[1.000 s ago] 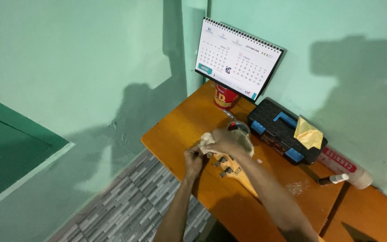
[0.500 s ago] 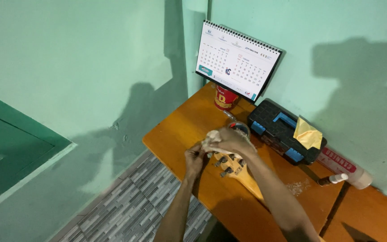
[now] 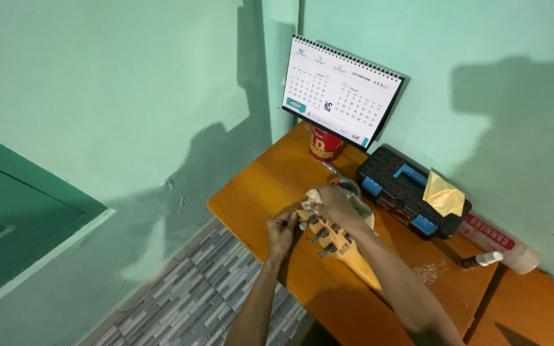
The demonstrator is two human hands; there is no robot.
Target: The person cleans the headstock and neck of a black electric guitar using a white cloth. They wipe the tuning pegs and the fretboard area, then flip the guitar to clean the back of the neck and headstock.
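Head view: left hand (image 3: 282, 226) grips the edge of the guitar headstock (image 3: 331, 240) on the table (image 3: 258, 186); right hand (image 3: 335, 202) presses a cloth (image 3: 313, 197) onto it (wiping step, apparently). Next wipe needs steady support.

Home workbench: toolbox (image 3: 404, 189), calendar (image 3: 340, 93)

Two bare forearms are seen from above, with no sleeves, gloves, watch or rings visible. The left hand (image 3: 282, 229) and right hand (image 3: 337, 202) are uncovered; fingers are slim, nails too small to be judged.
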